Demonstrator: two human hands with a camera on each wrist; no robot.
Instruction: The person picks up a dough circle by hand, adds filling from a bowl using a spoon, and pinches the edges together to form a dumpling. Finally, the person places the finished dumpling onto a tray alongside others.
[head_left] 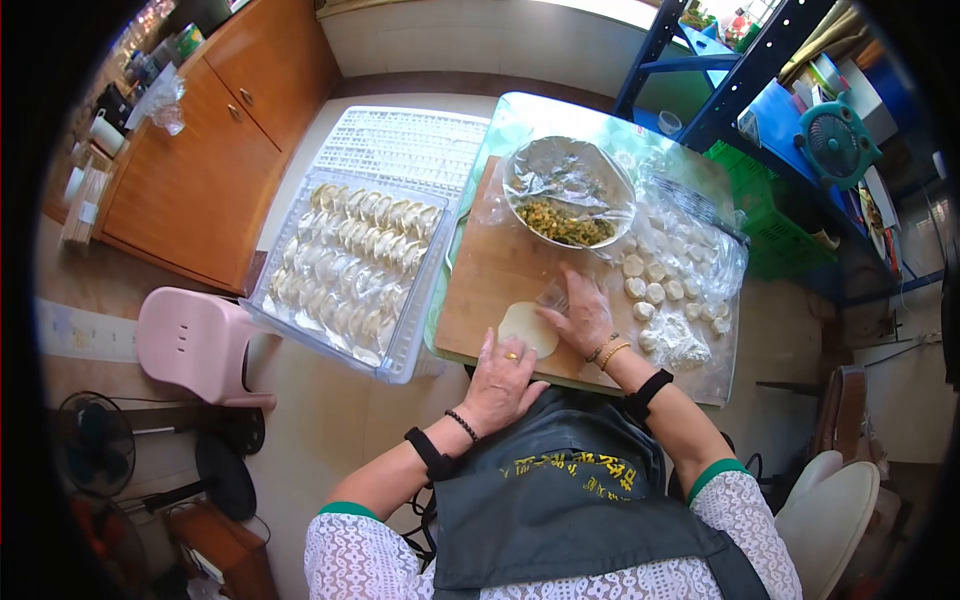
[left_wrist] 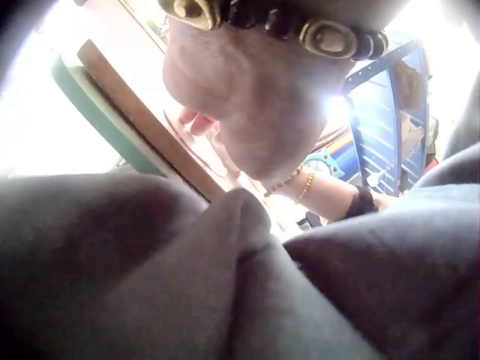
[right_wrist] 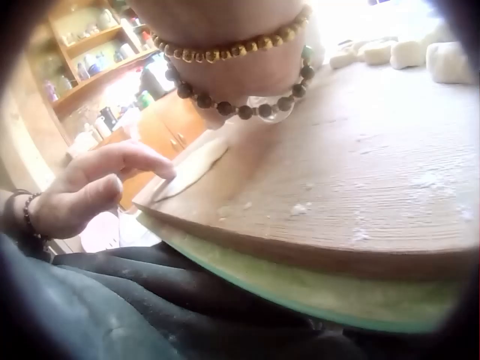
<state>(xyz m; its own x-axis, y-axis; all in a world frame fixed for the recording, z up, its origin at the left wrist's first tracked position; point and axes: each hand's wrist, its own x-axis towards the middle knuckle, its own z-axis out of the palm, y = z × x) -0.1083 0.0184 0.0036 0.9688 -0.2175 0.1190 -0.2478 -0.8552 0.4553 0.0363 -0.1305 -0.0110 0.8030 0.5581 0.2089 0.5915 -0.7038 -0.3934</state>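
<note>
A flat round dough wrapper [head_left: 527,328] lies on the wooden board [head_left: 490,270] near its front edge. My left hand [head_left: 500,350], with a ring, rests at that edge. Its relaxed fingertips [right_wrist: 142,166] touch the rim of the wrapper [right_wrist: 191,169]. My right hand [head_left: 570,308] lies palm down on the board just right of the wrapper. It presses on a small clear object [head_left: 551,295], which the wrist bracelets partly hide in the right wrist view. Neither hand grips anything that I can see.
A bowl of green filling [head_left: 566,212] sits at the back of the board. Cut dough pieces [head_left: 660,290] and a flour pile [head_left: 676,346] are on the right. A clear tray of finished dumplings [head_left: 350,265] stands left, beside a pink stool [head_left: 195,345].
</note>
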